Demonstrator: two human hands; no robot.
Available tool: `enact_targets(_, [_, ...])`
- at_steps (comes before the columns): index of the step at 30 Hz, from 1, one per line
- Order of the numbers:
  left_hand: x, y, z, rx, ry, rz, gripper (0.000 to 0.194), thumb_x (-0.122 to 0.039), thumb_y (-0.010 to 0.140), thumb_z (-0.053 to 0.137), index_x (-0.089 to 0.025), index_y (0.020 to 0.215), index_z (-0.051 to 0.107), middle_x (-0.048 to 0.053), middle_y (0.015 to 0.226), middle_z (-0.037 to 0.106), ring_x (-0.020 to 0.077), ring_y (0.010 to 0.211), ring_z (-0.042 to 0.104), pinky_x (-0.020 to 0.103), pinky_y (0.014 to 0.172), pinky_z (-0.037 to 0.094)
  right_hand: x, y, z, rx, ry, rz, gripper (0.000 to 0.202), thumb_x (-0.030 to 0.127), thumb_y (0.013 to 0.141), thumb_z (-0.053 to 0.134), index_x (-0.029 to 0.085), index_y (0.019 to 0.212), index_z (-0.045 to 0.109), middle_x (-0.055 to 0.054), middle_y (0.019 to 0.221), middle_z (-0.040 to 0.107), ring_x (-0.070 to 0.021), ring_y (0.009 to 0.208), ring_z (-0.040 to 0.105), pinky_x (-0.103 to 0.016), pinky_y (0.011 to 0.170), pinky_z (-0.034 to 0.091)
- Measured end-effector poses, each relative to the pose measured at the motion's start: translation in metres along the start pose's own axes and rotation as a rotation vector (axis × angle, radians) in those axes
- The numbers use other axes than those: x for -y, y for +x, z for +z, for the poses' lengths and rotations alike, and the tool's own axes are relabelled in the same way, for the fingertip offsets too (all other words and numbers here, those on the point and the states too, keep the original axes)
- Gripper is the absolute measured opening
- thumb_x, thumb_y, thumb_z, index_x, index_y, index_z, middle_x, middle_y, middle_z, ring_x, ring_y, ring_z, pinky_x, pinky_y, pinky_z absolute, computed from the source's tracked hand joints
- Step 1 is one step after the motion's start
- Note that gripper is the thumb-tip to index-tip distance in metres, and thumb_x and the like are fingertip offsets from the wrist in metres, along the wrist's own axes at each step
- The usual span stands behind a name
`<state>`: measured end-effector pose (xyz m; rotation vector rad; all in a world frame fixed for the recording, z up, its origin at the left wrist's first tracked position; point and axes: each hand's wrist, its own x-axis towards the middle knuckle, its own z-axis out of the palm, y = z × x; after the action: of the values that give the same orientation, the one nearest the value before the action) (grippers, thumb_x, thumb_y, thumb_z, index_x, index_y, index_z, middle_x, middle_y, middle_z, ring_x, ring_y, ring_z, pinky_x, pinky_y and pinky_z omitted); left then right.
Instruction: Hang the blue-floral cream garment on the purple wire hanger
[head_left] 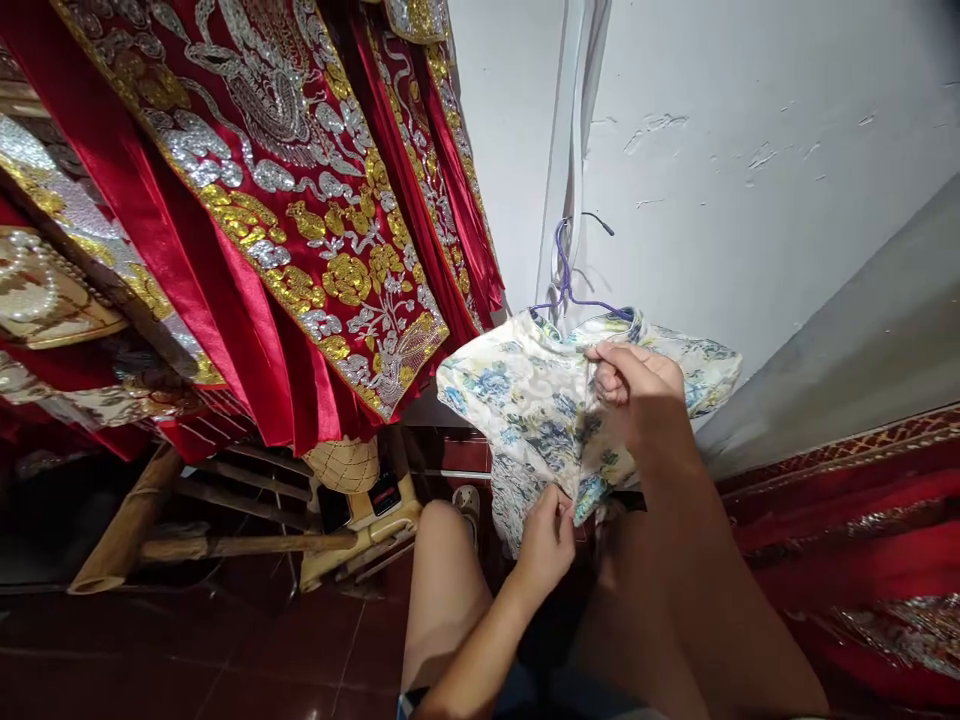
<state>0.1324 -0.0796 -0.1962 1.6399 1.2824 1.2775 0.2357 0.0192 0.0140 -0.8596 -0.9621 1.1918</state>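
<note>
A white short-sleeved shirt [525, 395] with blue and yellow flowers hangs in front of me on a purple hanger [568, 285]. At the shirt's front edge below the collar, my right hand [637, 375] pinches the cloth between thumb and fingers. Lower down, my left hand [549, 535] grips the same front opening near the bottom, with its fingers closed on the fabric. The hanger's hook sits by a pale strip [577, 120] on the wall; how it is held up there I cannot tell.
Red costumes with gold and silver sequins [345, 250] hang close on the left. Below them stand a bamboo chair [247, 545] and a phone [385, 495]. A white wall [712, 200] rises behind the shirt. More red beaded cloth [862, 540] is at the right.
</note>
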Motion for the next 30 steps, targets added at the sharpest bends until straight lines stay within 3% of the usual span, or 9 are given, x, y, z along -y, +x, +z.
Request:
enact_targets(5, [-0.011, 0.022, -0.015, 0.020, -0.087, -0.014, 0.004, -0.015, 0.088, 0.056, -0.019, 0.090, 0.057, 0.005, 0.089, 0.063, 0.0190, 0.087, 0.060, 0.031, 0.081, 0.046, -0.010, -0.014, -0.002, 0.008, -0.072, -0.044, 0.016, 0.030, 0.078, 0.072, 0.016, 0.073, 0.069, 0.006, 0.046, 0.048, -0.0061, 0.042, 0.035, -0.021, 0.042, 0.027])
enact_targets(10, [-0.083, 0.085, -0.057, -0.287, -0.147, 0.228, 0.029, -0.026, 0.097, 0.057, -0.019, 0.125, 0.059, 0.007, 0.098, 0.068, 0.0188, 0.093, 0.064, 0.034, 0.091, 0.049, -0.020, -0.026, -0.004, 0.090, -0.184, -0.097, 0.022, 0.035, 0.085, 0.066, 0.018, 0.072, 0.065, 0.006, 0.046, 0.051, -0.0083, 0.042, 0.040, -0.023, 0.045, 0.032])
enact_targets(12, [-0.114, 0.110, -0.072, -0.284, -0.023, 0.372, 0.035, -0.028, 0.099, 0.055, -0.020, 0.133, 0.057, 0.007, 0.100, 0.068, 0.0173, 0.090, 0.063, 0.032, 0.088, 0.049, -0.016, -0.025, -0.003, 0.095, -0.236, -0.155, 0.024, 0.035, 0.086, 0.064, 0.019, 0.069, 0.062, 0.006, 0.045, 0.050, -0.0087, 0.042, 0.039, -0.023, 0.045, 0.032])
enact_targets(16, [-0.151, 0.136, -0.084, -0.211, 0.279, 0.533, 0.013, -0.024, 0.097, 0.058, -0.018, 0.100, 0.069, 0.006, 0.093, 0.068, 0.0162, 0.085, 0.062, 0.028, 0.079, 0.048, -0.020, -0.015, -0.004, 0.059, -0.374, -0.264, 0.027, 0.038, 0.088, 0.061, 0.021, 0.069, 0.057, 0.007, 0.046, 0.043, -0.0094, 0.042, 0.032, -0.025, 0.045, 0.026])
enact_targets(20, [-0.166, 0.137, -0.099, -0.344, 0.343, 0.610, 0.012, -0.023, 0.097, 0.059, -0.017, 0.089, 0.067, 0.004, 0.087, 0.067, 0.0167, 0.085, 0.061, 0.029, 0.081, 0.045, -0.054, -0.007, -0.013, 0.028, -0.466, -0.289, 0.026, 0.039, 0.087, 0.059, 0.023, 0.068, 0.052, 0.005, 0.050, 0.042, -0.0126, 0.047, 0.034, -0.028, 0.048, 0.027])
enact_targets(23, [-0.160, 0.143, -0.129, -0.604, 0.137, 0.508, 0.011, -0.024, 0.094, 0.061, -0.018, 0.087, 0.067, 0.002, 0.088, 0.068, 0.0157, 0.087, 0.062, 0.027, 0.082, 0.046, -0.083, -0.016, -0.027, 0.049, -0.519, -0.164, 0.032, 0.040, 0.085, 0.059, 0.024, 0.062, 0.044, 0.006, 0.049, 0.037, -0.0131, 0.047, 0.033, -0.028, 0.047, 0.023])
enact_targets(25, [-0.142, 0.150, -0.153, -0.735, -0.182, 0.326, 0.010, -0.022, 0.092, 0.064, -0.017, 0.084, 0.066, 0.001, 0.082, 0.066, 0.0131, 0.079, 0.061, 0.023, 0.076, 0.047, -0.097, -0.030, -0.036, 0.055, -0.464, -0.083, 0.033, 0.041, 0.085, 0.060, 0.024, 0.061, 0.044, 0.006, 0.049, 0.035, -0.0125, 0.046, 0.032, -0.027, 0.047, 0.023])
enact_targets(28, [-0.101, 0.156, -0.173, -0.802, -0.812, -0.131, 0.012, -0.015, 0.089, 0.063, -0.014, 0.077, 0.064, 0.000, 0.070, 0.063, 0.0108, 0.066, 0.061, 0.021, 0.071, 0.050, -0.112, -0.051, -0.045, 0.084, -0.320, -0.040, 0.030, 0.040, 0.084, 0.061, 0.023, 0.062, 0.049, 0.006, 0.050, 0.040, -0.0118, 0.048, 0.036, -0.026, 0.049, 0.028])
enact_targets(30, [-0.073, 0.151, -0.167, -0.781, -1.016, -0.347, 0.009, -0.013, 0.088, 0.061, -0.014, 0.080, 0.065, 0.001, 0.068, 0.064, 0.0114, 0.066, 0.063, 0.021, 0.072, 0.052, -0.119, -0.062, -0.049, 0.104, -0.229, -0.012, 0.029, 0.037, 0.083, 0.061, 0.022, 0.061, 0.050, 0.006, 0.050, 0.042, -0.0112, 0.049, 0.037, -0.025, 0.050, 0.031])
